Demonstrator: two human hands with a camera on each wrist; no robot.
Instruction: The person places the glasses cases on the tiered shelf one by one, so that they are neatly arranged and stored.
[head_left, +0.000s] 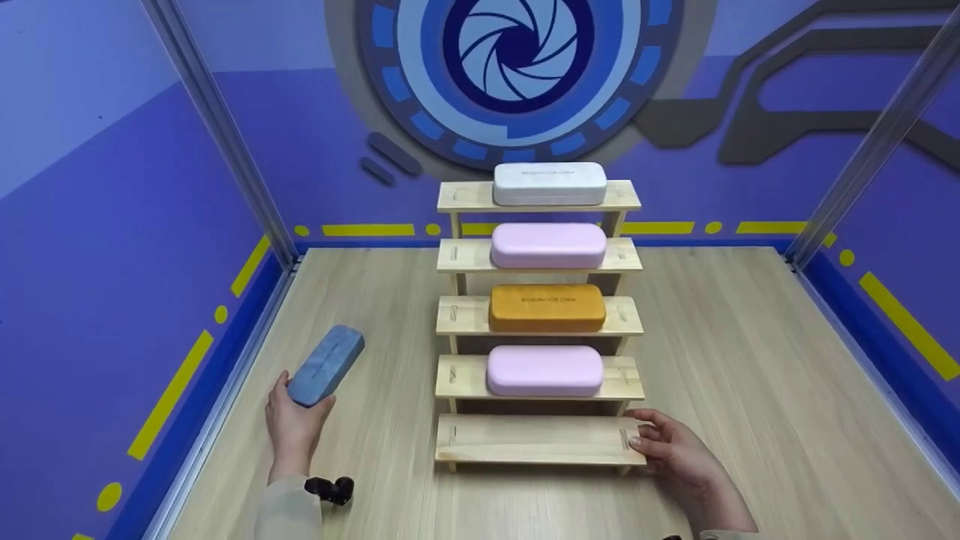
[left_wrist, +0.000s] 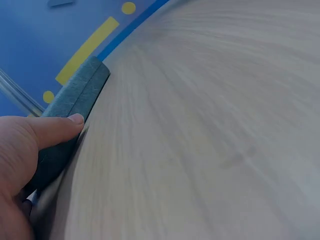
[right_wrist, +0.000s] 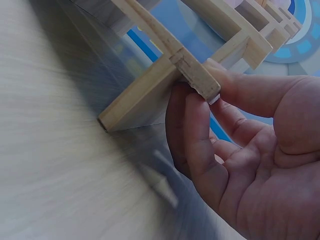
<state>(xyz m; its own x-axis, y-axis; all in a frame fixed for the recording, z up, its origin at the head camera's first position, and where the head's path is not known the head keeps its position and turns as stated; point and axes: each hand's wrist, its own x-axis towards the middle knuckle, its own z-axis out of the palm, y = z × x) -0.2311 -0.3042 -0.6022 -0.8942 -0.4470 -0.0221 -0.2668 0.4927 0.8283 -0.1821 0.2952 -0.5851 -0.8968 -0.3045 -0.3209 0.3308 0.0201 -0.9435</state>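
On the left of the table, my left hand grips the near end of a blue glasses case. In the left wrist view the thumb lies along the side of that case, which is at or just above the tabletop. My right hand pinches the right end of the lowest step of a wooden tiered rack. The right wrist view shows thumb and fingers on either face of the board's end. Nothing lies on that lowest step.
Going up the rack, single cases sit on the steps: a pink case, an orange case, another pink case and a white case on top. Blue-purple panels with metal posts enclose the table.
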